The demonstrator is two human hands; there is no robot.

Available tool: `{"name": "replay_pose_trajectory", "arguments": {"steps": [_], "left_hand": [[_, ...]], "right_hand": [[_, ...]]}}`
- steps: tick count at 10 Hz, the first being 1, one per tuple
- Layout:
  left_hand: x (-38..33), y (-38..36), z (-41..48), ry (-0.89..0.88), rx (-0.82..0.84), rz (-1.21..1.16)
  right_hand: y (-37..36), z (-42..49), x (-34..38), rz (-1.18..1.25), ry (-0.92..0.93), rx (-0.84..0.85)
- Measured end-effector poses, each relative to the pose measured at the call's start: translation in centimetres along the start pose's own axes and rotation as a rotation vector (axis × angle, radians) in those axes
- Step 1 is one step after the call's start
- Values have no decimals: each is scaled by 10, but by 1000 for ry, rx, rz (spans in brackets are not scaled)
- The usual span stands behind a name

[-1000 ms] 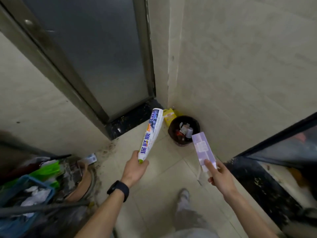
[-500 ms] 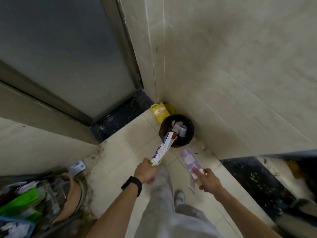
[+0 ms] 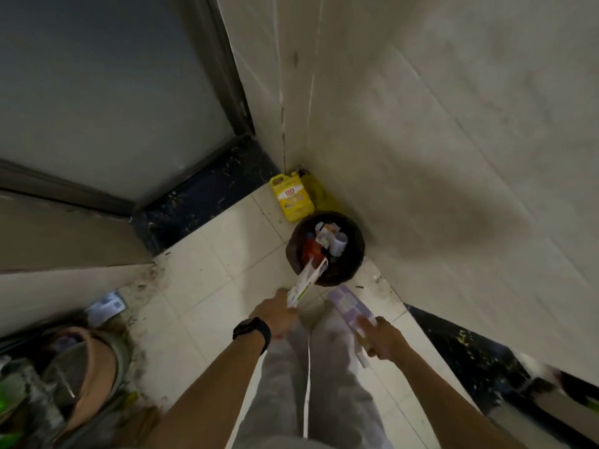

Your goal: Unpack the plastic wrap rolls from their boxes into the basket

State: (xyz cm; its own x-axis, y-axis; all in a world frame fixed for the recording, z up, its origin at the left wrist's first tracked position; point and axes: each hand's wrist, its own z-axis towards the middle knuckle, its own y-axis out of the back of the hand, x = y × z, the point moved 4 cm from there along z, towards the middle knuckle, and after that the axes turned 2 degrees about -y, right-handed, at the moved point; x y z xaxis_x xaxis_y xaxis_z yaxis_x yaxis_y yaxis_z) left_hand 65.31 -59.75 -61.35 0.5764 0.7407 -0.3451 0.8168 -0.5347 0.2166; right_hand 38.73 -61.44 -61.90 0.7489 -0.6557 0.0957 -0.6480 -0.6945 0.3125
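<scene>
L hand (image 3: 275, 320) grips white box (image 3: 306, 280), tip over bin (image 3: 325, 252), R hand (image 3: 381, 338) pinches purple box (image 3: 351, 307); drop both centered.

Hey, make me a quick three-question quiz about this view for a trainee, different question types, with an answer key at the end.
1. True or false: the left hand holds the white box with its far end over the dark bin.
2. Multiple choice: what does the right hand hold? A) a purple box B) a green bottle C) nothing
3. Fill in: the yellow jug stands in the corner, on the far side of the ____.

Key: 1 true; 2 A, the purple box; 3 bin.
</scene>
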Motion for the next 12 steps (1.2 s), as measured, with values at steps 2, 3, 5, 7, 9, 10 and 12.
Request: {"name": "replay_pose_trajectory", "arguments": {"steps": [2, 3, 5, 7, 9, 10, 12], "left_hand": [[6, -4, 98, 91, -24, -93], [10, -14, 141, 108, -26, -207], [18, -41, 220, 48, -63, -94], [33, -64, 277, -5, -58, -109], [40, -70, 269, 50, 118, -28], [29, -54, 247, 49, 121, 69], [-25, 8, 161, -8, -15, 324]], "right_hand": [[8, 96, 48, -125, 57, 3], [7, 146, 63, -374, 125, -27], [3, 242, 76, -504, 134, -88], [-21, 313, 90, -442, 132, -100], [-41, 300, 84, -514, 193, 37], [-34, 272, 84, -522, 200, 25], [15, 183, 100, -596, 275, 10]]}}
